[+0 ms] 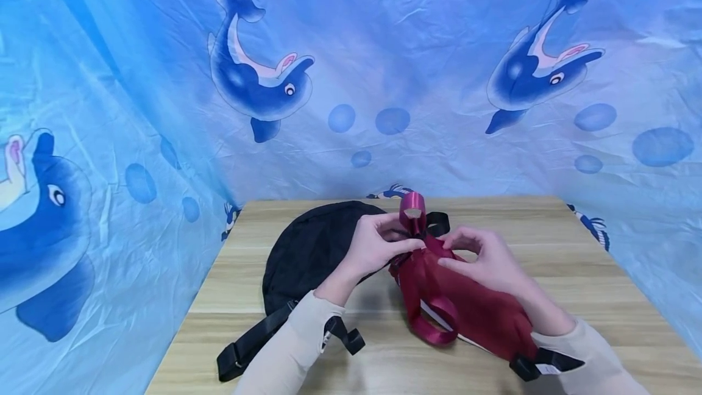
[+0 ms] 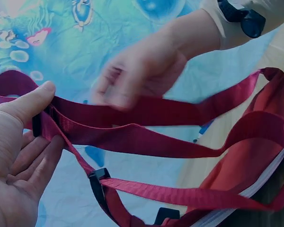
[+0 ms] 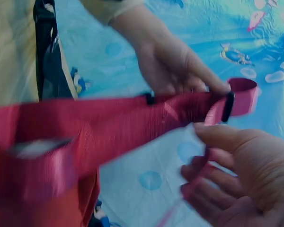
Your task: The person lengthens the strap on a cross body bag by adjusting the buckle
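Observation:
A red bag with a pale zip lies towards the right of the table, its red webbing strap lifted above it. My left hand pinches the strap by a black slide buckle, and a loop of webbing stands up past the thumb. Just to the right, my right hand has thumb and forefinger bent at the strap. In the right wrist view a thin length of webbing passes between those fingers. A second black buckle sits lower on the webbing.
Left of the red bag lies a rounded black bag, its black strap trailing towards the front. Both are on a wood-grain table. A blue dolphin-print sheet hangs behind and at the sides.

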Demonstrator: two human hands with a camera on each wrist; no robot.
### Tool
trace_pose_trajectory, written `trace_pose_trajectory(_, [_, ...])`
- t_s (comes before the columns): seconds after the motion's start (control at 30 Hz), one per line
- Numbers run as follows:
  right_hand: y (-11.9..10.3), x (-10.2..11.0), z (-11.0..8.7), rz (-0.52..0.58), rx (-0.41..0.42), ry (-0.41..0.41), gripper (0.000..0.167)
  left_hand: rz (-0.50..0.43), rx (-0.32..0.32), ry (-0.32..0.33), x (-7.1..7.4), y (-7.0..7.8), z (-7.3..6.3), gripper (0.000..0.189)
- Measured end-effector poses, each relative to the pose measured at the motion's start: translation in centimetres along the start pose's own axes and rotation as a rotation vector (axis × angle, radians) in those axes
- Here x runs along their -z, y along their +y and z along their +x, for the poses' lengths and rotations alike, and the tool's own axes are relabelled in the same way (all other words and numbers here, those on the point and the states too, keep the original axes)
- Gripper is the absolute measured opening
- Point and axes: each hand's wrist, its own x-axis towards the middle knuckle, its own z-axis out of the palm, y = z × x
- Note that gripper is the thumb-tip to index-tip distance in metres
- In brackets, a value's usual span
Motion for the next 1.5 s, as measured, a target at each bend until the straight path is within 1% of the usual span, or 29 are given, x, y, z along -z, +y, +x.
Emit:
trace_pose_trajectory(0.07, [0.4,0.1,-0.2,-0.032,-0.008,-0.012,0.026,-0.001,-0.007,0.006,0.0,0.0,0.0,0.039])
trace_pose_trajectory(0.13, [0.6,-0.1,-0.4,-0.043,0.010,-0.017,0.027,-0.008,0.003,-0.010,-0.1,0.0,0.0,0.040])
trace_pose_trajectory(0.23, [0.7,-0.9,-0.5,0.023,0.057,0.003,0.032,-0.017,0.013,-0.062,-0.6,0.1,0.0,0.042])
trace_pose_trajectory(0.33, [0.8,-1.8,-0.7,0.081,0.108,0.028,0.036,-0.031,0.015,-0.093,-1.0,0.3,0.1,0.042])
trace_pose_trajectory(0.4, [0.9,-2.2,-0.8,0.102,0.126,0.030,0.035,-0.037,0.013,-0.090,-1.0,0.4,0.1,0.042])
trace_pose_trajectory(0.5, [1.3,-2.4,-1.2,0.102,0.154,0.000,0.031,-0.032,0.015,-0.061,-0.9,0.6,0.0,0.043])
trace_pose_trajectory(0.57, [1.6,-2.5,-1.3,0.106,0.160,-0.026,0.030,-0.025,0.019,-0.046,-0.7,0.6,0.0,0.043])
trace_pose_trajectory(0.63, [1.7,-2.5,-1.4,0.104,0.160,-0.041,0.032,-0.024,0.026,-0.047,-0.6,0.6,0.0,0.043])
trace_pose_trajectory(0.77, [1.1,-2.9,-1.0,0.112,0.124,-0.018,0.035,-0.032,0.026,-0.089,-0.7,0.5,-0.1,0.043])
trace_pose_trajectory(0.83, [0.9,-3.1,-0.8,0.117,0.116,-0.002,0.034,-0.029,0.019,-0.096,-0.7,0.5,0.0,0.043])
trace_pose_trajectory(0.9, [1.0,-3.0,-0.8,0.116,0.105,0.007,0.031,-0.037,0.009,-0.086,-0.4,0.6,0.0,0.043])
trace_pose_trajectory(0.93, [1.2,-2.9,-0.9,0.097,0.101,0.013,0.030,-0.044,0.012,-0.068,-0.1,0.7,0.1,0.042])
trace_pose_trajectory(1.0, [1.7,-2.6,-1.0,0.057,0.093,0.018,0.027,-0.047,0.010,-0.022,0.8,1.1,0.2,0.041])
trace_pose_trajectory(1.07, [2.1,-2.2,-1.2,-0.002,0.075,0.014,0.026,-0.049,0.005,0.008,1.6,1.5,0.2,0.041])
trace_pose_trajectory(1.13, [2.0,-1.6,-1.2,-0.057,0.078,0.019,0.028,-0.037,0.012,0.018,2.1,1.8,0.2,0.040])
trace_pose_trajectory(1.17, [1.8,-1.3,-1.0,-0.060,0.083,0.025,0.028,-0.021,0.013,0.008,2.2,1.8,0.2,0.040])
trace_pose_trajectory(1.23, [1.1,-0.6,-0.6,-0.047,0.104,0.053,0.028,0.004,0.017,-0.033,2.2,1.8,0.2,0.041])
trace_pose_trajectory(1.33, [-0.5,0.3,0.7,0.007,0.165,0.094,0.029,0.056,0.012,-0.076,1.8,1.4,0.1,0.041])
trace_pose_trajectory(1.37, [-1.2,0.6,1.1,0.015,0.182,0.095,0.030,0.070,0.005,-0.083,1.6,1.3,0.1,0.042])
trace_pose_trajectory(1.43, [-2.2,1.1,2.0,-0.009,0.213,0.077,0.032,0.097,-0.014,-0.087,1.2,1.2,0.2,0.043])
trace_pose_trajectory(1.5, [-3.0,1.5,2.5,-0.069,0.234,0.035,0.033,0.119,-0.023,-0.089,0.7,1.1,0.2,0.043])
